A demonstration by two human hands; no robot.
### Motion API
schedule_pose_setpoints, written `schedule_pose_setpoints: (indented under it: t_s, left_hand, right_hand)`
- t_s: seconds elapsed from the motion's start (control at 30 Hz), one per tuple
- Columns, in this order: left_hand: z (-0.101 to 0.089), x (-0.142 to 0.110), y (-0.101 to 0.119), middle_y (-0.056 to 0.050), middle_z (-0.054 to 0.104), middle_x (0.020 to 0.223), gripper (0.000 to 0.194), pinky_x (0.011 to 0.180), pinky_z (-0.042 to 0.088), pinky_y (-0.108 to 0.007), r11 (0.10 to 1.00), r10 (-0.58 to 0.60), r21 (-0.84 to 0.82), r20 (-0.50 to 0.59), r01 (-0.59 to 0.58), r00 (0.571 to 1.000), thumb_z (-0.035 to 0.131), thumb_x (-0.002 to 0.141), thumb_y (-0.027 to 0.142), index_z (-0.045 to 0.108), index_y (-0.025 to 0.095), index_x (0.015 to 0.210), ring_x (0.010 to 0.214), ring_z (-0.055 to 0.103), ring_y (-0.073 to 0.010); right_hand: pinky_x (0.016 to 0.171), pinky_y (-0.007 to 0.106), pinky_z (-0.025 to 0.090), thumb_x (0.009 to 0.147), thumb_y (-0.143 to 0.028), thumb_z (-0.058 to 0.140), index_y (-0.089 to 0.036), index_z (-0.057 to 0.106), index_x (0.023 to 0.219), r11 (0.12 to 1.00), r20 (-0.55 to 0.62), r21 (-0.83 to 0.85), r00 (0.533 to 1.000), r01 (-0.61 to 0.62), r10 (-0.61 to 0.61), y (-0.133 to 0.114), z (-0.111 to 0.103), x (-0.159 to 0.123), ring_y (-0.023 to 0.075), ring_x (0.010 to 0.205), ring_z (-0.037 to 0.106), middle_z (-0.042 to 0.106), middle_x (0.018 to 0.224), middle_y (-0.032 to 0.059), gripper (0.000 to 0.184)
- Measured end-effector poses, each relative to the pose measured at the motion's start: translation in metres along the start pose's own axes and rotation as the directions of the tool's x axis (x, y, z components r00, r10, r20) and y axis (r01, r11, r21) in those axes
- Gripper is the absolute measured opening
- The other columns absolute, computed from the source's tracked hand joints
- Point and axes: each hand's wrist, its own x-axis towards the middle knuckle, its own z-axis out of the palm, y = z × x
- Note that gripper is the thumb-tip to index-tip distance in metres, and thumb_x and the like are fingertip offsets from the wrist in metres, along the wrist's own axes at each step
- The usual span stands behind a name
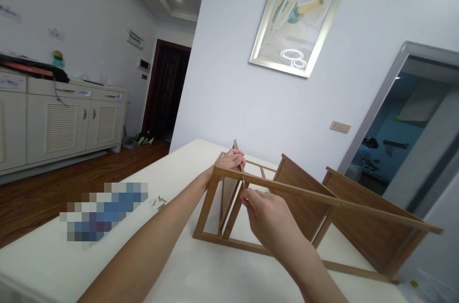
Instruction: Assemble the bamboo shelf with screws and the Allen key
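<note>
A brown wooden shelf unit [294,189] lies on its side across the white table [172,265]. My left hand [231,158] is closed on the upper edge of the wooden shelf panel [225,198] at the unit's left end. My right hand [267,210] pinches a thin metal shaft [244,181], which meets the upper side rail near that panel. Whether the shaft is a hex key or a screw, I cannot tell, as my fingers cover its lower part. Two more shelf panels [303,198] stand between the rails farther right.
Several small screws [160,201] lie on the table left of my left forearm, beside a blurred-out blue patch [107,212]. White cabinets [68,119] line the left wall. Beyond the doorway at right, a person [366,155] is partly visible. A framed picture [297,23] hangs ahead.
</note>
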Motion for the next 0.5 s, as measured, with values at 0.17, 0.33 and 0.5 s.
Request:
schedule_pose_setpoints:
  t_s: [0.17, 0.33, 0.5]
  left_hand:
    - [0.001, -0.001, 0.0, -0.01, 0.054, 0.107, 0.05, 0.108, 0.032, -0.037, 1.0, -0.02, 0.012, -0.022, 0.02, 1.0, 0.038, 0.09, 0.06, 0.062, 0.019, 0.076, 0.121, 0.042, -0.024]
    - [0.001, 0.0, -0.005, -0.009, 0.053, 0.111, 0.047, 0.111, 0.03, -0.038, 0.999, -0.009, 0.039, -0.018, 0.009, 1.0, 0.036, 0.093, 0.055, 0.062, 0.019, 0.077, 0.123, 0.04, -0.0234]
    - [-0.001, 0.0, -0.004, -0.009, 0.052, 0.116, 0.041, 0.111, 0.032, -0.038, 0.999, -0.018, 0.037, 0.006, 0.018, 1.0, 0.037, 0.094, 0.049, 0.062, 0.019, 0.08, 0.123, 0.04, -0.0229]
  right_hand:
    - [0.06, 0.027, 0.035, 0.073, 0.01, 0.045, -0.02, 0.056, 0.088, 0.993, -0.019, -0.005, 0.992, 0.121, -0.121, -0.007, 0.005, 0.0, 0.0146, 0.062, 0.052, 0.062, 0.071, 0.0007, 0.035]
    - [0.06, 0.029, 0.034, 0.081, 0.006, 0.042, -0.017, 0.058, 0.086, 0.972, -0.183, -0.117, 0.957, 0.205, -0.224, -0.015, 0.005, 0.009, 0.0141, 0.061, 0.046, 0.053, 0.07, 0.002, 0.028]
    - [0.059, 0.03, 0.034, 0.086, -0.003, 0.045, -0.018, 0.057, 0.076, 0.967, -0.352, -0.201, 0.91, 0.155, -0.219, -0.02, 0.011, 0.027, 0.0163, 0.068, 0.044, 0.054, 0.076, 0.0057, 0.022]
